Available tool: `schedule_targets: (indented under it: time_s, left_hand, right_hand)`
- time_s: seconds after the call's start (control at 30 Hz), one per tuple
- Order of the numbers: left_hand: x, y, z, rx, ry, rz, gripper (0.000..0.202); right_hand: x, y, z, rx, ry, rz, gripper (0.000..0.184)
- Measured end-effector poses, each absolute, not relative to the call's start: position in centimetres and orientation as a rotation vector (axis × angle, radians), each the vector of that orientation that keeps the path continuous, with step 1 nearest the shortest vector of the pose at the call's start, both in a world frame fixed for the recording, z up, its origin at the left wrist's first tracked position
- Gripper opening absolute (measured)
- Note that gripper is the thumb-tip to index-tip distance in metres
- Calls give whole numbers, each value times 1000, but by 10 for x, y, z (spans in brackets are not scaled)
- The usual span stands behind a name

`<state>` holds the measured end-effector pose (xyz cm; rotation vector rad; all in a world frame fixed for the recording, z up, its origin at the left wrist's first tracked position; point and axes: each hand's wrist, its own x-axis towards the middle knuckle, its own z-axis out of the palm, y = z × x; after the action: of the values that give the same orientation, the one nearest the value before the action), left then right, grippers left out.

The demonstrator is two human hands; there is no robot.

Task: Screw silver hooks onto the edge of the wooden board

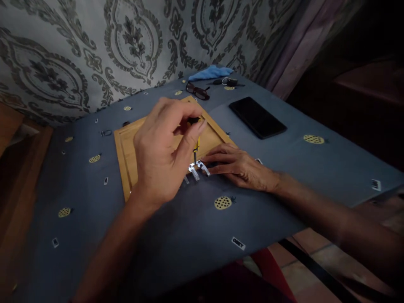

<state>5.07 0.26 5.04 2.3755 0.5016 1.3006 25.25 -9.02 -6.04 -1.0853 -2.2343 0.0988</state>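
Note:
A wooden cabinet door point(216, 136) with a raised border lies on the table. At its near edge sits a metal hinge point(196, 169), its arms reaching out past the wood. My left hand point(166, 149) is raised above the door, thumb and fingers closed around the top of a black and yellow screwdriver point(196, 146). The screwdriver stands nearly upright, its shaft coming down at the hinge; the exact contact of the tip is too small to tell. My right hand point(241, 168) rests low at the door's near edge, fingertips together against the hinge's right side.
A dark phone point(258, 117) lies right of the door. Behind are glasses point(198, 91), keys point(227, 81) and a blue cloth point(211, 73). A small dark ring-shaped item point(106, 133) lies left of the door. The blue tablecloth point(176, 248) has pineapple prints; a patterned curtain point(135, 42) hangs behind.

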Motion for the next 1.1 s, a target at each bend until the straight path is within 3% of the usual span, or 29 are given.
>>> schedule_targets:
  time_s: [1.1]
  left_hand:
    - [62, 0, 36, 2311, 349, 1301, 15]
  right_hand:
    - [252, -91, -64, -1111, -2225, 72, 30]
